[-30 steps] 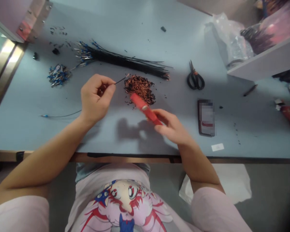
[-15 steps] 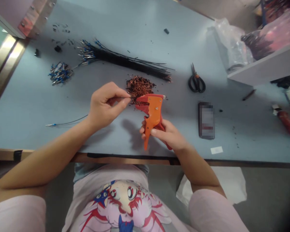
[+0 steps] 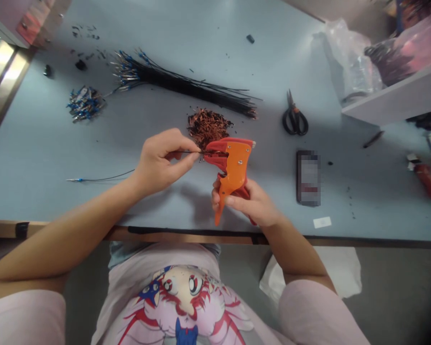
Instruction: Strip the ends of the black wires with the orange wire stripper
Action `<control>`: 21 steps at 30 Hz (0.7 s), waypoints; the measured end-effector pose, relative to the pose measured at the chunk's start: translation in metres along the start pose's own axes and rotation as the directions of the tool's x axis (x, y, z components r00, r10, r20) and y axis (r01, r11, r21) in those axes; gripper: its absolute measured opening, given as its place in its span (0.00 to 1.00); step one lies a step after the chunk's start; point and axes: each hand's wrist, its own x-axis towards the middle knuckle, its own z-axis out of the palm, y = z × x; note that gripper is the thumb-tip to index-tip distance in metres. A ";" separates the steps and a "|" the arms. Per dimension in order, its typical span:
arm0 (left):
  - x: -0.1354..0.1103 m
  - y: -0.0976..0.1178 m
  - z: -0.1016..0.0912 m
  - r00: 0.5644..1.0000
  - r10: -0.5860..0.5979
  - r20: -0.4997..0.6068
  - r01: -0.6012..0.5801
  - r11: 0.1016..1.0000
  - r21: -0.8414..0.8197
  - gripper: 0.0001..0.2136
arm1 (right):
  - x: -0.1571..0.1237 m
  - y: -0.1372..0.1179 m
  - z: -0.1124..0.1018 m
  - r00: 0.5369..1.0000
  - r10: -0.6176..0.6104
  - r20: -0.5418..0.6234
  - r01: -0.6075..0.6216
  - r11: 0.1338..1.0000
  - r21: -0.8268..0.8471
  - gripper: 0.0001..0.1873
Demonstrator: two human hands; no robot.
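Head view: a thin black wire (image 3: 187,152) is pinched between the fingers (image 3: 188,159) of the left hand (image 3: 161,160), its tip fed into the head of an orange wire stripper (image 3: 232,167). The stripper's handles are gripped by the right hand (image 3: 253,203), just above the surface (image 3: 201,43). The wire is judged light and limp, best held close to its end. Copper scrap pile (image 3: 208,125), wire bundle (image 3: 187,86) and scissors (image 3: 294,117) are noted beyond.

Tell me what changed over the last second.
The right hand turned the orange wire stripper upright, jaws toward the left hand, which fed the thin black wire into them. The wire bundle, copper scrap pile and scissors stayed put.
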 end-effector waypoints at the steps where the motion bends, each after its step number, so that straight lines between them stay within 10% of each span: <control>1: 0.000 0.000 0.000 1.000 0.002 0.004 -0.002 1.000 -0.002 0.03 | 0.000 0.000 0.000 1.000 -0.006 0.002 0.006 1.000 -0.006 0.16; 21: 0.001 0.003 -0.002 0.998 0.019 0.054 -0.020 1.000 0.013 0.04 | -0.001 0.007 -0.003 0.999 -0.014 -0.050 0.006 0.989 -0.148 0.12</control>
